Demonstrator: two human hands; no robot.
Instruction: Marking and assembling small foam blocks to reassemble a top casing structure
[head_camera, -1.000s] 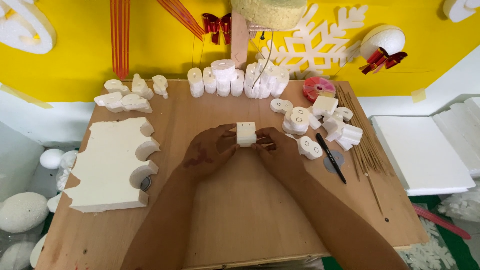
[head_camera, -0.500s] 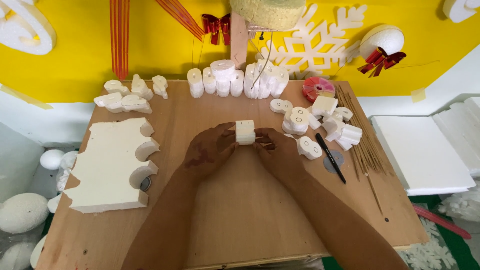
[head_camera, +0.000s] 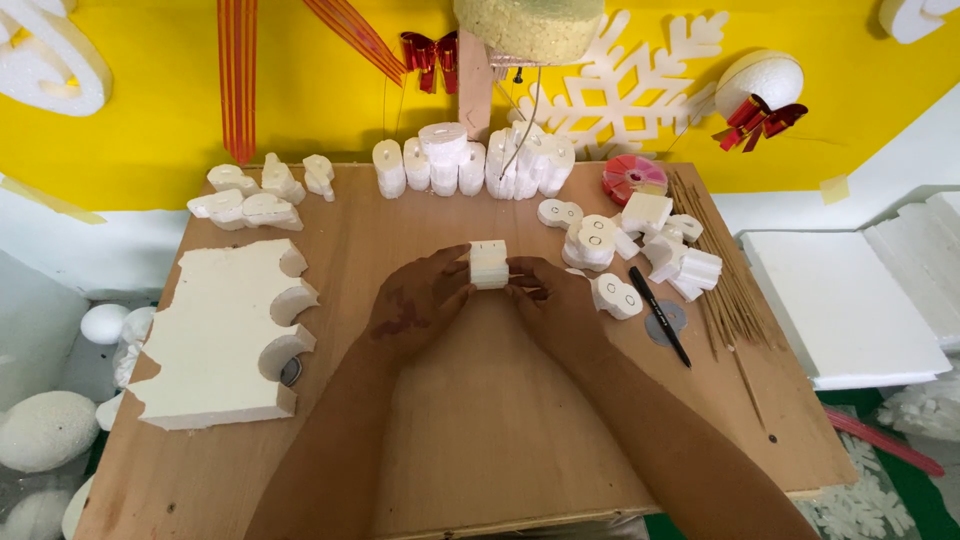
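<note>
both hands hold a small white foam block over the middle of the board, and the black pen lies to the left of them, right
Not quite. The head view shows the black pen lying to the right of the hands, not the left. The left hand and right hand do hold the small white foam block mid-board.

Foam block (head_camera: 488, 264) a touch higher between hands

A wooden table (head_camera: 470, 440) carries a cut foam slab (head_camera: 215, 335), foam pieces (head_camera: 600, 240), sticks (head_camera: 720, 270).
</note>
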